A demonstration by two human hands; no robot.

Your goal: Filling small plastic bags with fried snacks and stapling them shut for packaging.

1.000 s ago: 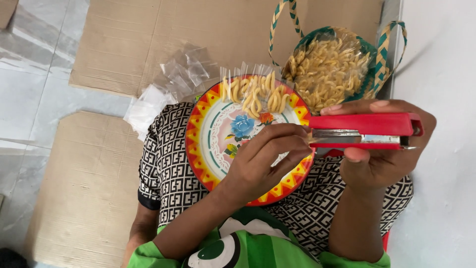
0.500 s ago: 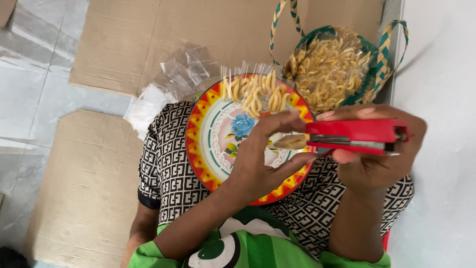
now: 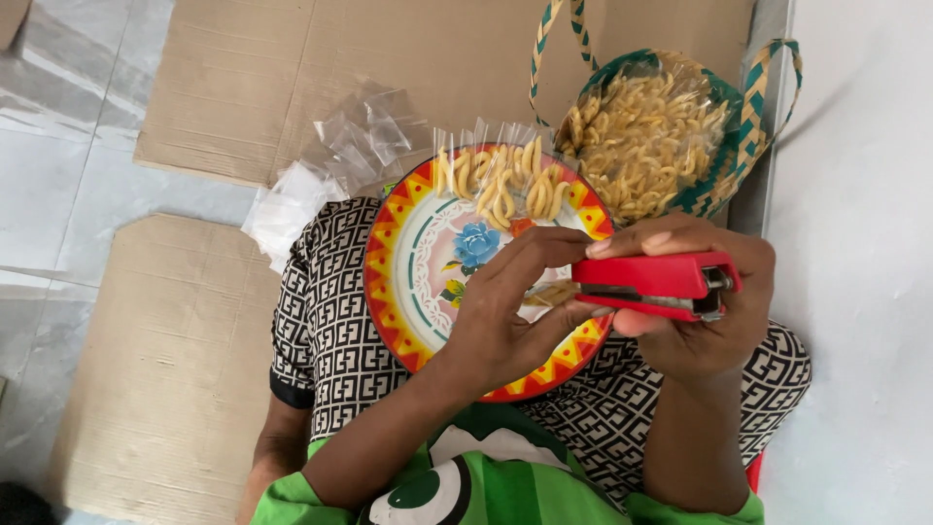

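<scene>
Head view: red stapler (image 3: 653, 284) gripped by right hand (image 3: 695, 321); small snack packet (image 3: 551, 294) pinched in left hand (image 3: 505, 311) fingers over patterned plate (image 3: 418, 292); snack basket (image 3: 649, 136) and empty plastic bags (image 3: 364, 136) nearby.

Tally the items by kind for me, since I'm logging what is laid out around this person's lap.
Red stapler: 1
Round patterned plate: 1
Woven basket of curled yellow snacks: 1
Clear packets filled with snacks, counting the row on the plate as one and the one at the left hand: 2
Pile of empty clear bags: 1
Cardboard sheets: 2
Total: 8
</scene>
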